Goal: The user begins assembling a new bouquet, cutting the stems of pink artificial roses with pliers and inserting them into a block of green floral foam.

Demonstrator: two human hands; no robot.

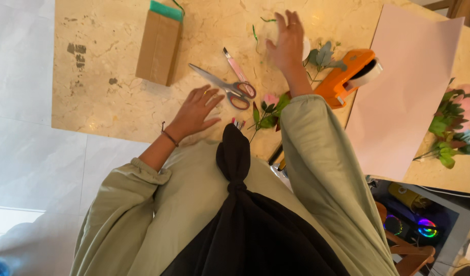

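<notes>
Beside splayed, empty left hand [196, 110] and right hand [287, 41], grey-handled scissors [224, 87], blades parted.

Beige marble worktop [117, 110] with darker veining, pale glossy tiled floor [25, 153] left of the worktop, soft daylight sheen on the tiles, wooden chair [408, 253] below the worktop's right end

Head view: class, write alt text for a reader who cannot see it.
A person's left hand rests flat on a marble table beside scissors, while the right hand is raised, open, near an orange tape dispenser. Artificial flowers, a cardboard box and pink paper lie around.
</notes>
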